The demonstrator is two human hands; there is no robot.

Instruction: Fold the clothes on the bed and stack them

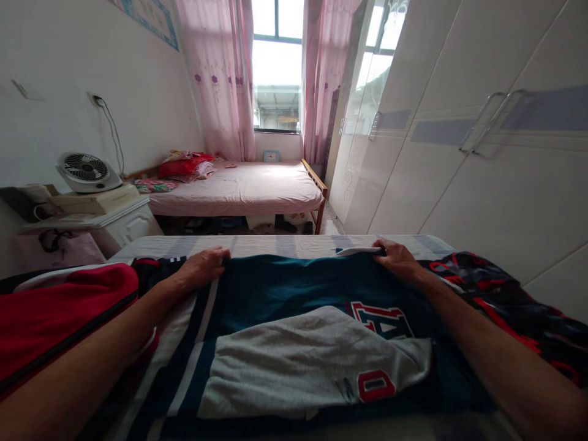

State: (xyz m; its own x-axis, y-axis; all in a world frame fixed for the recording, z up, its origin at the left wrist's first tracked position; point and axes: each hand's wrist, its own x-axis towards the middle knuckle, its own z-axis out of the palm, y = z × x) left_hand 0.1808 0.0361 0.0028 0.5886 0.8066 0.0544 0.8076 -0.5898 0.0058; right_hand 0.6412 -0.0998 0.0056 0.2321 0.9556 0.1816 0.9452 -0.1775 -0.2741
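Note:
A dark teal shirt (pixel 285 282) with white side stripes and outlined lettering is spread on the bed (pixel 257 245) in front of me. My left hand (pixel 206 267) is closed on its far left corner. At the far right edge my right hand (pixel 395 257) pinches the same shirt, near a strip of white trim. Across the shirt's middle lies a piece of grey cloth (pixel 312 361) with a red and navy patch; whether it is sewn to the shirt or separate, I cannot tell.
Red and black clothing (pixel 92 294) lies to the left, and a black garment with red lettering (pixel 496 294) to the right. Beyond are another bed (pixel 257 187) and a small fan (pixel 87 171) on a side cabinet. White wardrobes (pixel 432 184) line the right wall.

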